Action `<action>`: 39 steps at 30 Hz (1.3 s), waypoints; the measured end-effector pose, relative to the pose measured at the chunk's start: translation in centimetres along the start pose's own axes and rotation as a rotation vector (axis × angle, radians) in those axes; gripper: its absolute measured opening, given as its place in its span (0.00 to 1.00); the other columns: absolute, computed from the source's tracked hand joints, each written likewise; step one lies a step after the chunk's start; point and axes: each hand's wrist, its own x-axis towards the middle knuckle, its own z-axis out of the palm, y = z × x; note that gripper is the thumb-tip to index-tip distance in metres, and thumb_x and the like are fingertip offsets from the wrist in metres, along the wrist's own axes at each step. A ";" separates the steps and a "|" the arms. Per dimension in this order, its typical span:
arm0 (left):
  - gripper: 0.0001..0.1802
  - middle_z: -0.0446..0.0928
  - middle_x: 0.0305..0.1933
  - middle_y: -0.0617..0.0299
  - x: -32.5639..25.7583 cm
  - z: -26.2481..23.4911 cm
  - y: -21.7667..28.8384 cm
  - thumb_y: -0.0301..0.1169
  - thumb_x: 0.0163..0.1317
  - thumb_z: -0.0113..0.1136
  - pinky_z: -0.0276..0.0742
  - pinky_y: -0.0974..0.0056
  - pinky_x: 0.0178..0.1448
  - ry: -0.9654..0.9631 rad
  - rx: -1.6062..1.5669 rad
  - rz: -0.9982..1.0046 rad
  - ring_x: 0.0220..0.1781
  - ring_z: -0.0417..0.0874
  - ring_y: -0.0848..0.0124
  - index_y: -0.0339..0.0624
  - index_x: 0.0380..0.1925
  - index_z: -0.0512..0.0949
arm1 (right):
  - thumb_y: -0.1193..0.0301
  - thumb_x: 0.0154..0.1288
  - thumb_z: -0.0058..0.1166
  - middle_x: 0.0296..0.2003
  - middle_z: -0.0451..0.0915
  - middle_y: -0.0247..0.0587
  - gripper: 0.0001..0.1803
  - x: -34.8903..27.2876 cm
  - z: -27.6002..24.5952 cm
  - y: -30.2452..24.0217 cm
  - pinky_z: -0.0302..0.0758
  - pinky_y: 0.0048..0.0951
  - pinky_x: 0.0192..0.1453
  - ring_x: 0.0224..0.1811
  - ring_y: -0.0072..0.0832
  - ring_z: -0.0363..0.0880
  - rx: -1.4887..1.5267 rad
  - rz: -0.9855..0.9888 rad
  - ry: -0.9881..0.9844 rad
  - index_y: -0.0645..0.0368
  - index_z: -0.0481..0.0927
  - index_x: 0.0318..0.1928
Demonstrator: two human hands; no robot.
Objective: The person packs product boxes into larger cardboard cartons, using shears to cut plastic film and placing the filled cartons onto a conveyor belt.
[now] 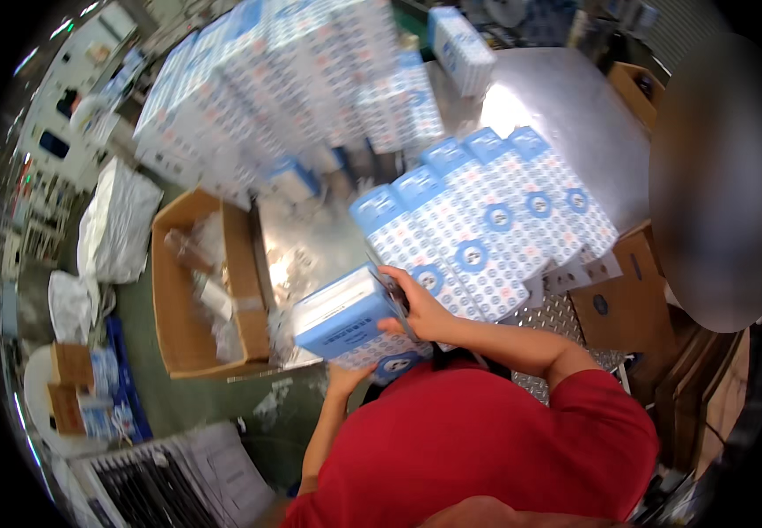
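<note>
Both my hands hold a blue and white carton (344, 319) tilted in front of my red shirt. My left hand (344, 378) supports it from underneath at its near edge. My right hand (418, 308) grips its right end, fingers curled over the top. Just beyond it, a row of several matching cartons (487, 220) lies side by side on the shiny metal table (566, 106), and the held carton's right end sits close to the nearest one.
A tall stack of the same cartons (267, 79) fills the back left. An open brown cardboard box (174, 304) with plastic wrap inside stands left of the table. Brown cartons (627, 304) sit at the right, beside a blurred person (724, 176). Plastic bags (117, 220) lie on the floor.
</note>
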 end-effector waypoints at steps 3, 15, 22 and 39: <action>0.53 0.64 0.58 0.52 -0.3 -1.6 6.1 0.34 0.34 0.74 0.64 0.58 0.59 0.148 0.410 0.329 0.58 0.66 0.63 0.35 0.61 0.54 | 0.75 0.56 0.50 0.34 0.63 0.33 0.33 -1.9 -4.4 -3.1 0.64 0.23 0.40 0.35 0.20 0.63 0.107 -0.106 0.175 0.59 0.54 0.62; 0.38 0.65 0.54 0.48 18.8 23.9 38.4 0.34 0.41 0.65 0.50 0.45 0.63 -0.158 0.941 1.708 0.57 0.64 0.52 0.43 0.57 0.64 | 0.62 0.66 0.41 0.27 0.63 0.31 0.22 -22.6 -8.8 -0.8 0.61 0.21 0.31 0.27 0.17 0.60 -0.053 -0.102 1.076 0.60 0.59 0.56; 0.36 0.56 0.65 0.53 28.5 40.7 34.7 0.36 0.50 0.61 0.40 0.33 0.65 -0.200 1.334 1.474 0.69 0.51 0.57 0.58 0.61 0.60 | 0.63 0.67 0.41 0.26 0.64 0.29 0.20 -29.6 -5.3 2.3 0.61 0.19 0.28 0.25 0.16 0.61 0.116 -0.081 1.375 0.60 0.60 0.55; 0.42 0.51 0.66 0.44 8.5 9.3 10.7 0.29 0.52 0.61 0.55 0.54 0.65 0.260 0.290 0.304 0.66 0.55 0.53 0.38 0.64 0.48 | 0.63 0.55 0.58 0.38 0.76 0.50 0.22 -11.4 -36.1 -2.8 0.69 0.36 0.44 0.40 0.43 0.75 -1.040 0.325 0.635 0.59 0.69 0.47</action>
